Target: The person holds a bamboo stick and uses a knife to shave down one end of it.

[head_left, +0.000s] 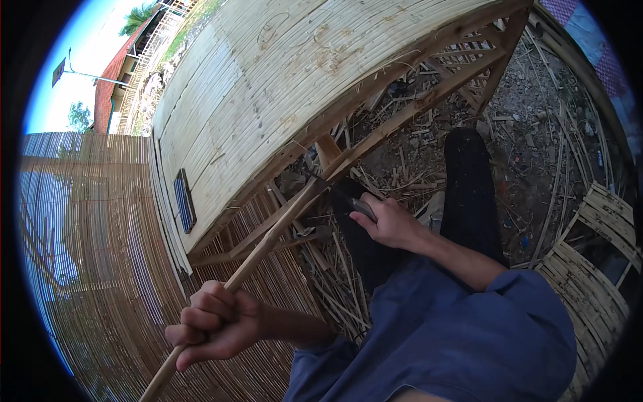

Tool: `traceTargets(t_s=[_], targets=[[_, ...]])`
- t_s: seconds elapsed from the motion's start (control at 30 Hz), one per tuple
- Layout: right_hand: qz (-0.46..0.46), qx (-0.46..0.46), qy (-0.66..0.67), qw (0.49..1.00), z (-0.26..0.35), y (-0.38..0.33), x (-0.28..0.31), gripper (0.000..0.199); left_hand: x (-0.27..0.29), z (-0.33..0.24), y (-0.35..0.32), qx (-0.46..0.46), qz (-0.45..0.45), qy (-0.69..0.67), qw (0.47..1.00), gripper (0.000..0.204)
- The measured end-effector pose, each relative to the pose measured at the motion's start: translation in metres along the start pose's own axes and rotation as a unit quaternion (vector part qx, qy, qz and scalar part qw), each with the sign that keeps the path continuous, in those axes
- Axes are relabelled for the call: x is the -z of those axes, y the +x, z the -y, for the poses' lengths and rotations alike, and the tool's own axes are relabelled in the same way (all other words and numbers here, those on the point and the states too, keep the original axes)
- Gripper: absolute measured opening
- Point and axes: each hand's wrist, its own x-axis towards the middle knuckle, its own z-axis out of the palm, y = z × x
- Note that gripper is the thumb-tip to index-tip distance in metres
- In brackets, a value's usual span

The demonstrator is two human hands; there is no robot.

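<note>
With the left hand (214, 321) clamped on the bamboo strip (268, 241) at 7 o'clock and the right hand (388, 221) gripping the knife (351, 204) at centre, shave away in steady, shallow strokes

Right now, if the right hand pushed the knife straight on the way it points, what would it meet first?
The right hand points its knife up-left at the bamboo stick that the left hand holds. The blade would meet that stick first; it looks already at it, though depth is unclear.
</note>
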Motion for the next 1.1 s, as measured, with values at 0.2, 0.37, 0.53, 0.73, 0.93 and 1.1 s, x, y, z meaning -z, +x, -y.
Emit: traceTargets(t_s=[0.2,0.37,0.53,0.73,0.93,1.1], targets=[[0.057,0.105,0.034,0.992,0.083,-0.007,0.003,0.034,-0.004,0.002,0.004,0.001,0.03,-0.022,0.999,0.046],[0.023,0.119,0.056,0.991,0.061,0.008,-0.009,0.032,-0.013,0.002,-0.003,-0.005,0.048,-0.05,0.998,0.046],[0.012,-0.014,0.007,1.0,0.006,0.009,-0.003,0.03,-0.007,0.002,-0.008,-0.018,0.034,-0.029,0.999,0.047],[0.057,0.055,0.022,0.997,0.062,0.005,0.001,0.034,-0.013,0.021,-0.015,-0.005,0.015,0.017,1.0,0.047],[0.075,0.108,0.025,0.991,0.079,-0.002,0.011,0.033,-0.012,0.01,-0.002,-0.013,0.001,0.026,1.0,0.047],[0.086,0.085,0.005,0.993,0.074,0.004,0.011,0.036,-0.002,0.013,0.013,0.006,-0.031,0.031,0.999,0.046]])
